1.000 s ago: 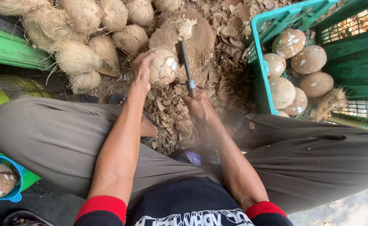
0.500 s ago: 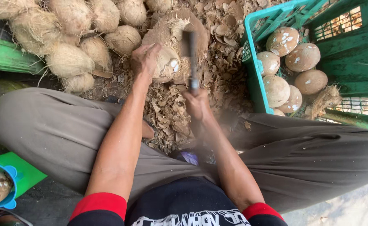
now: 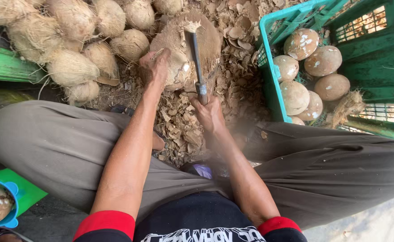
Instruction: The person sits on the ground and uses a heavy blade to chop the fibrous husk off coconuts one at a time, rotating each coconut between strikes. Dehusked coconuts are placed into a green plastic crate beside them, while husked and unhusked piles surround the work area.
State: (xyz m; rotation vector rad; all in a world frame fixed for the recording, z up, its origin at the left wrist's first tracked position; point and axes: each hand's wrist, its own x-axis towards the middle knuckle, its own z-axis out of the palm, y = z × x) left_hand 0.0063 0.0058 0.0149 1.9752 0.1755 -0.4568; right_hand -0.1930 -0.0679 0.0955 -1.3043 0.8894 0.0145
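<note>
The coconut (image 3: 179, 62) lies on a round wooden block (image 3: 208, 33) between the person's knees, and the left hand (image 3: 154, 67) presses closed around its left side while the right hand (image 3: 209, 112) grips the handle of a narrow blade (image 3: 196, 54) that points up across the nut. Around the block the ground is covered with husk chips (image 3: 179, 130). A heap of hairy unpeeled coconuts (image 3: 71, 45) is at the left, and a green crate (image 3: 385, 121) with peeled coconuts (image 3: 313, 76) stands at the right; both forearms stretch forward, nothing crossing them.
</note>
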